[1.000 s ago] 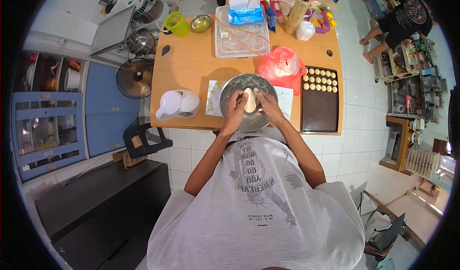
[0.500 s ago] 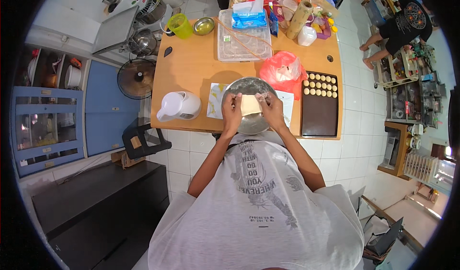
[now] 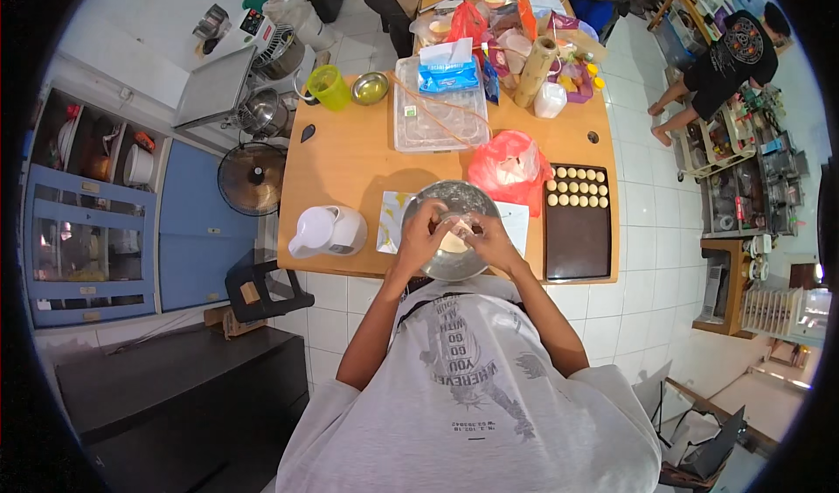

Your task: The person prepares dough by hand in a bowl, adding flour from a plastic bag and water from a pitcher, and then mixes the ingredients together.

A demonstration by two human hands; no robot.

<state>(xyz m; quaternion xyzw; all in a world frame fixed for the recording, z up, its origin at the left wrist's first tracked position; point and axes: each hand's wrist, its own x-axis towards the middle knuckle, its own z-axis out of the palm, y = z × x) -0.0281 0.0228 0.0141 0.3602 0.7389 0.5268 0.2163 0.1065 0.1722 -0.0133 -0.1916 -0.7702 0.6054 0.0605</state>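
Observation:
A piece of pale dough point(image 3: 454, 241) is held over a metal bowl point(image 3: 450, 273) at the table's near edge. My left hand point(image 3: 423, 234) pinches it from the left, fingers bent. From the other side my right hand point(image 3: 492, 242) grips it, and the fingertips of both hands meet above it. Much of the dough is hidden behind the fingers. To the right lies a dark baking tray point(image 3: 578, 244) with rows of small round pale dough balls point(image 3: 578, 187) at its far end.
A white jug point(image 3: 329, 232) stands left of the bowl, a pink plastic bag point(image 3: 509, 171) behind it on the right. Farther back are a clear lidded box point(image 3: 437, 124), a tissue pack point(image 3: 448, 75), a green cup point(image 3: 329, 88) and a metal dish point(image 3: 370, 88). Other people sit at the far end.
My hands have drawn together, and the dough, earlier a flat sheet stretched between them, is now bunched and mostly covered. The view has tilted up, showing more of the far end.

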